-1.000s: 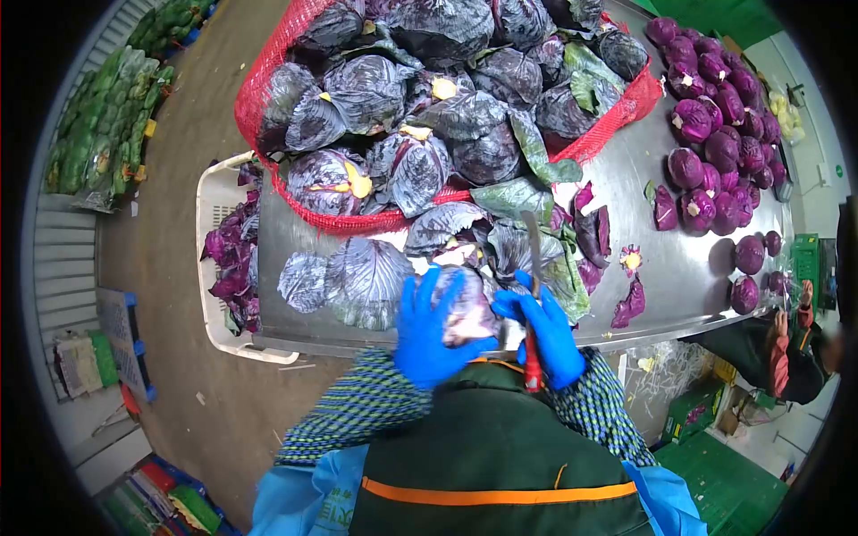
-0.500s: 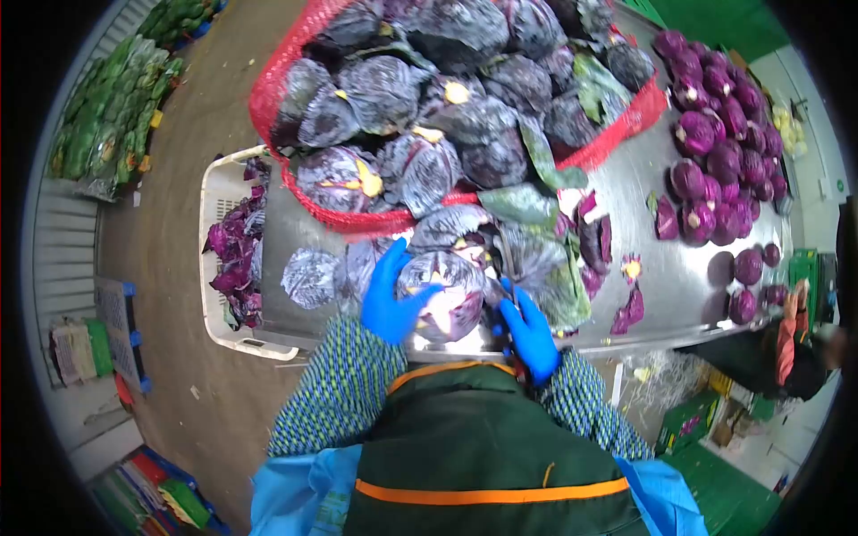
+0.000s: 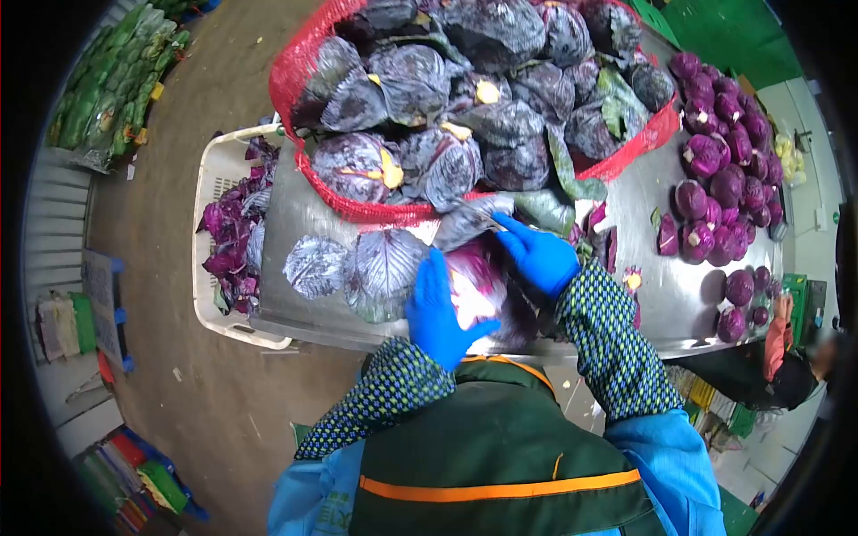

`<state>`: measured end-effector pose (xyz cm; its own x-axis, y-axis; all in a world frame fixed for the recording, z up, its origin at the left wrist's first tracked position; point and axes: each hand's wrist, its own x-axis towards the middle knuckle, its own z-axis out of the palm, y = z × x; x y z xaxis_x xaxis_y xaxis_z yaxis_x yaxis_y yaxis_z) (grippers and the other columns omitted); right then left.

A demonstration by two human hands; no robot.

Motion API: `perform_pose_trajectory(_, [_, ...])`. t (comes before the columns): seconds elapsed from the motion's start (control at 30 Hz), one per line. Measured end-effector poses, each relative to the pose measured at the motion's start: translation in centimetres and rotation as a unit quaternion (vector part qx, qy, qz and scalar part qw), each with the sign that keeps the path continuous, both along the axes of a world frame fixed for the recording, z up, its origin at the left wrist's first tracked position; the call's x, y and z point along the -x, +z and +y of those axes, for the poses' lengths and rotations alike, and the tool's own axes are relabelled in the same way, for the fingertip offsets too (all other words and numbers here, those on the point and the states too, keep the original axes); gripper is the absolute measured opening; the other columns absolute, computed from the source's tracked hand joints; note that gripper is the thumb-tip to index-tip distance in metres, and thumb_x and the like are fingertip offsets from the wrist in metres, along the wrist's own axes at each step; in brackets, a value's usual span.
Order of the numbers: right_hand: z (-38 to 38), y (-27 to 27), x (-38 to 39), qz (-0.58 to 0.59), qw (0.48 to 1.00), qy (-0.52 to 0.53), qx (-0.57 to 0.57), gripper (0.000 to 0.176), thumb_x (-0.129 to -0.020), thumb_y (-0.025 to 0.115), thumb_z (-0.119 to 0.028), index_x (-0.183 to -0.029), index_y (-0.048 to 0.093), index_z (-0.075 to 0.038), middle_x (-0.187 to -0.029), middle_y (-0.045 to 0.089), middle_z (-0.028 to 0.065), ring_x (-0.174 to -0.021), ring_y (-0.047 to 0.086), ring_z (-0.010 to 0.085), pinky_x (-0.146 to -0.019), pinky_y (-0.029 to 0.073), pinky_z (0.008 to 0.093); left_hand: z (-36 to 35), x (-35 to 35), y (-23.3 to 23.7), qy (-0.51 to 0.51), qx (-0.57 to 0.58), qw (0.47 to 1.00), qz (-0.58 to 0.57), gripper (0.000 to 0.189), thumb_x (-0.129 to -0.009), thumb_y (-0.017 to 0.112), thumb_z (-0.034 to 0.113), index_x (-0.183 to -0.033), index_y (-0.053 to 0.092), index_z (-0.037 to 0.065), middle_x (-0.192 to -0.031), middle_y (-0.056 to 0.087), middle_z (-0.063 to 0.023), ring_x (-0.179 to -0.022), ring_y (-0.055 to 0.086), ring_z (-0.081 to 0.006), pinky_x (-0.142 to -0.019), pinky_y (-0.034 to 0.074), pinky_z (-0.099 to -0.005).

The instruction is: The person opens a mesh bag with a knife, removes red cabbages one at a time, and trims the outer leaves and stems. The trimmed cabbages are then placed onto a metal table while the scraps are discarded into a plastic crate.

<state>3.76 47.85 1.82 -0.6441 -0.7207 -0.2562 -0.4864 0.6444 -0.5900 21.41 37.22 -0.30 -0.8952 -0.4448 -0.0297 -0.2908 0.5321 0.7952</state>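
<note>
A red cabbage (image 3: 474, 277) with bright purple and white parts showing lies near the table's front edge. My left hand (image 3: 440, 314) holds its left and front side, fingers stretched forward and thumb across the front. My right hand (image 3: 539, 256) is closed just beyond the cabbage's right side, beside a dark outer leaf (image 3: 469, 223); what its fingers grip is too small to make out. Two loose leaves, a large one (image 3: 386, 272) and a smaller one (image 3: 315, 265), lie left of the cabbage.
A red mesh bag (image 3: 380, 213) of dark cabbages fills the table's far side. Peeled purple cabbages (image 3: 726, 186) are piled at the right. A white basket (image 3: 207, 179) of leaf scraps stands left of the metal table (image 3: 295, 308). Another person (image 3: 778, 362) is at the far right.
My right hand has moved up and forward from the front edge. The cabbage shows more bright purple, and a large leaf now lies spread out left of it. The view has shifted slightly.
</note>
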Motion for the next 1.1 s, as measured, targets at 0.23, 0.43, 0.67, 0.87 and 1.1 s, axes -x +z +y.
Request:
perform_pose_trajectory(0.23, [0.2, -0.5, -1.3, -0.114, 0.990, -0.080, 0.020, 0.034, -0.083, 0.060, -0.023, -0.116, 0.057, -0.013, -0.103, 0.061, 0.0176, -0.093, 0.060, 0.0312, -0.080, 0.047, 0.0366, -3.1, -0.7, 3.7, -0.178, -0.027, 0.981, -0.078, 0.084, -0.063, 0.077, 0.041, -0.130, 0.041, 0.005, -0.135, 0.030, -0.0268, -0.121, 0.032, -0.0469, -0.093, 0.038, -0.0504])
perform_pose_trajectory(0.43, [0.9, 2.9, 1.8, -0.021, 0.916, -0.261, 0.305, 0.041, -0.087, 0.057, -0.013, -0.124, 0.046, 0.000, -0.121, 0.051, 0.0181, -0.108, 0.052, 0.0241, -0.091, 0.041, 0.0311, -2.4, -0.4, 1.3, -0.159, 0.044, 0.986, -0.016, 0.081, -0.070, 0.073, 0.041, -0.131, 0.035, 0.004, -0.129, 0.035, -0.0268, -0.119, 0.036, -0.0436, -0.097, 0.037, -0.0470])
perform_pose_trajectory(0.67, [6.7, 1.9, -8.2, -0.063, 0.983, -0.049, 0.163, 0.042, -0.089, 0.053, -0.012, -0.130, 0.048, -0.014, -0.085, 0.055, 0.0105, -0.081, 0.058, 0.0230, -0.071, 0.047, 0.0302, -1.4, 0.1, -1.8, -0.031, -0.061, 0.997, 0.046, 0.090, -0.066, 0.079, 0.032, -0.134, 0.028, 0.000, -0.133, 0.031, -0.0268, -0.122, 0.035, -0.0409, -0.104, 0.029, -0.0448])
perform_pose_trajectory(0.87, [4.3, 1.1, -5.6, 0.011, 0.997, 0.055, 0.046, 0.040, -0.090, 0.051, -0.017, -0.130, 0.048, -0.020, -0.079, 0.051, 0.0102, -0.072, 0.056, 0.0232, -0.064, 0.046, 0.0328, -3.7, 0.8, -1.2, -0.075, -0.196, 0.977, 0.024, 0.083, -0.069, 0.078, 0.025, -0.134, 0.032, 0.000, -0.135, 0.033, -0.0224, -0.126, 0.034, -0.0348, -0.105, 0.029, -0.0410])
perform_pose_trajectory(1.1, [3.3, -4.4, -1.4, -0.113, 0.978, -0.052, 0.169, 0.038, -0.091, 0.050, -0.025, -0.127, 0.049, -0.012, -0.109, 0.060, 0.0183, -0.096, 0.060, 0.0277, -0.084, 0.046, 0.0338, -3.7, -0.8, -2.0, -0.091, -0.135, 0.986, 0.043, 0.082, -0.069, 0.078, 0.023, -0.134, 0.033, 0.002, -0.141, 0.029, -0.0181, -0.132, 0.027, -0.0304, -0.108, 0.023, -0.0403])
